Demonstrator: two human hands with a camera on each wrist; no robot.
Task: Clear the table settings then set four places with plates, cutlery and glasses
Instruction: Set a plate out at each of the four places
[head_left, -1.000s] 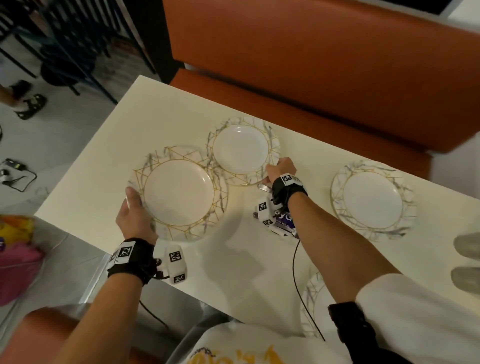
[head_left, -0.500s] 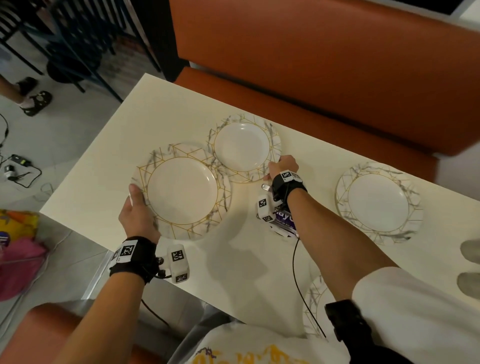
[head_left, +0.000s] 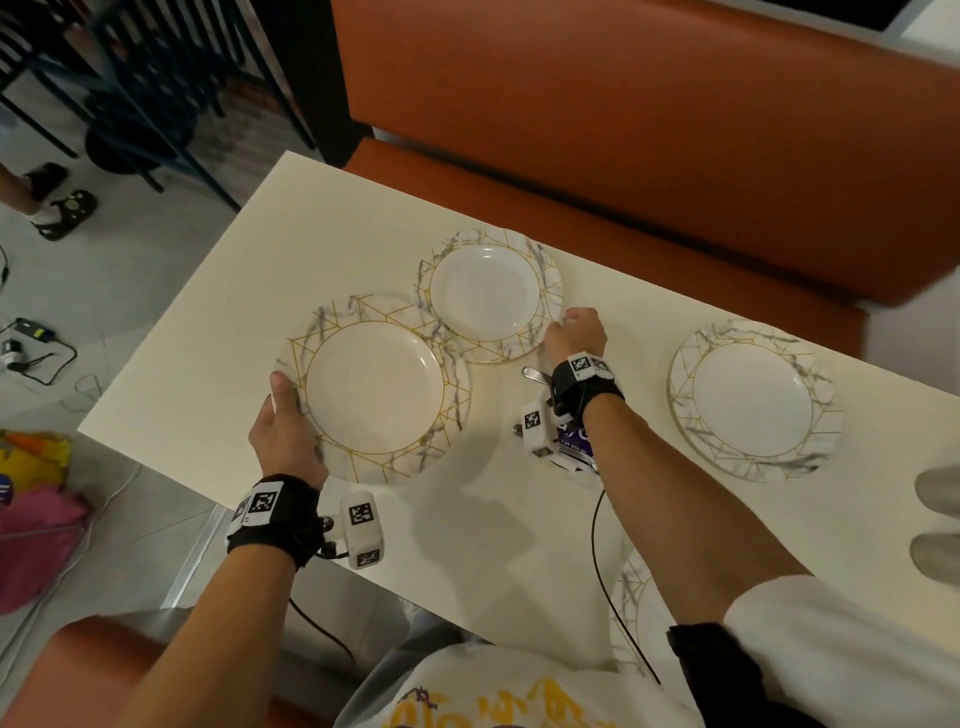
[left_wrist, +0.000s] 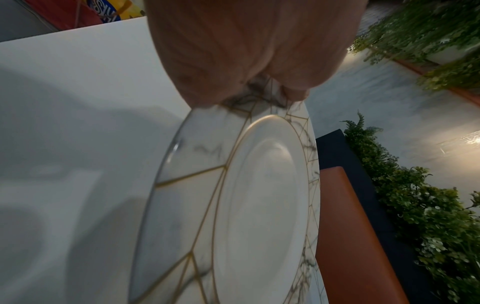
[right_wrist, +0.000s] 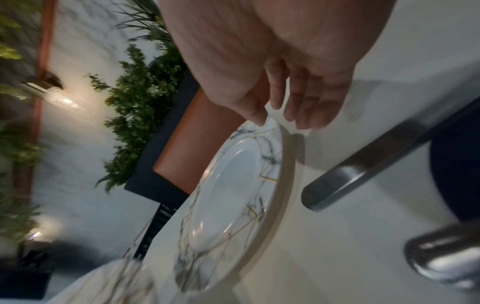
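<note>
Marbled dinner plate (head_left: 379, 389), table's 9 o'clock end, overlapping the smaller plate (head_left: 488, 296) at its 1 o'clock. Left hand (head_left: 285, 431) pinches its rim; right hand (head_left: 574, 332), fingers loose, touches the smaller plate's rim. Likely clearing: next, stack them.

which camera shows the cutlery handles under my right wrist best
The right wrist view: two metal cutlery handles lie large on the table beside the far plate. The head view shows only small tips by the right hand. The left wrist view shows none.
</note>
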